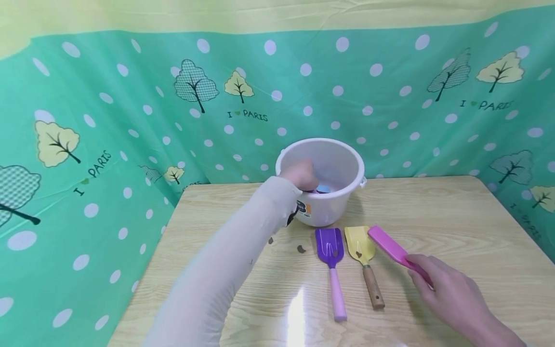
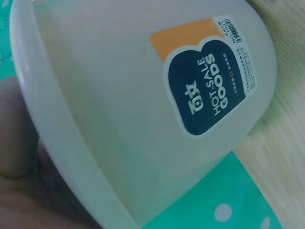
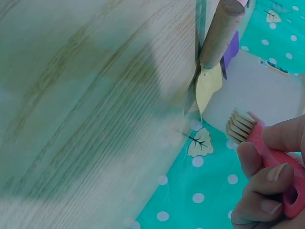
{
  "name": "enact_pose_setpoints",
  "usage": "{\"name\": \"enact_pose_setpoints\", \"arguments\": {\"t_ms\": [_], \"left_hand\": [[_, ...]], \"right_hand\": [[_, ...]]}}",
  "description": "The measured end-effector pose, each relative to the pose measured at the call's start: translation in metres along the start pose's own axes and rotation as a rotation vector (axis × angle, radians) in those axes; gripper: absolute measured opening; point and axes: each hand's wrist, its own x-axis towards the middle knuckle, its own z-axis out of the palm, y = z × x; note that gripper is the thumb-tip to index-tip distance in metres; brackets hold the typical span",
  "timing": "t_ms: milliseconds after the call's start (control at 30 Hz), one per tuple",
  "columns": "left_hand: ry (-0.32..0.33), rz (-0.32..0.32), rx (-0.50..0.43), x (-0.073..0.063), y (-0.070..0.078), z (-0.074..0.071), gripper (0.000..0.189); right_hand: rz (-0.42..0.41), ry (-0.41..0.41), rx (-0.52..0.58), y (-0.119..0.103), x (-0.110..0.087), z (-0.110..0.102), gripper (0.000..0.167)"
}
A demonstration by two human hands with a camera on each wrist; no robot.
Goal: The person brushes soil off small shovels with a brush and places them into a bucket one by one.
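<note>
A white bucket [image 1: 321,212] stands at the back of the table. My left hand [image 1: 303,174] reaches over its rim, with the fingers hidden inside. In the left wrist view, part of that hand [image 2: 19,157] shows beside the bucket's rim. Something light blue [image 1: 323,189] lies in the bucket near the hand. My right hand [image 1: 453,294] grips a pink brush [image 1: 392,246] by its handle; pale bristles [image 3: 240,126] show in the right wrist view. The brush head is above or beside a yellow shovel [image 1: 360,242] with a wooden handle. Left of that lies a purple shovel [image 1: 329,245].
Small brown scraps [image 1: 301,249] lie on the wooden table [image 1: 234,299] before the bucket, and others rest on the two shovel blades. A green dotted curtain [image 1: 243,144] hangs behind the table and along its sides.
</note>
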Motion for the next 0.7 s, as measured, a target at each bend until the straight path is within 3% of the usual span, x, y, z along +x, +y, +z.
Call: {"name": "enact_pose_setpoints", "arguments": {"t_ms": [167,433,567,700], "left_hand": [[0.012,0.039,0.013,0.001,-0.001,0.002,0.007],[0.069,0.077,0.003,-0.002,-0.005,0.002,0.01],[0.145,0.118,0.034,-0.008,-0.011,-0.003,0.017],[0.23,0.171,0.068,-0.016,-0.018,-0.009,0.01]], "right_hand": [[-0.024,0.026,-0.008,0.001,-0.001,0.0,0.035],[0.023,0.003,0.005,0.0,0.0,-0.002,0.036],[0.025,0.018,0.024,0.001,0.0,-0.003,0.036],[0.02,0.022,0.025,0.002,0.0,-0.004,0.035]]}}
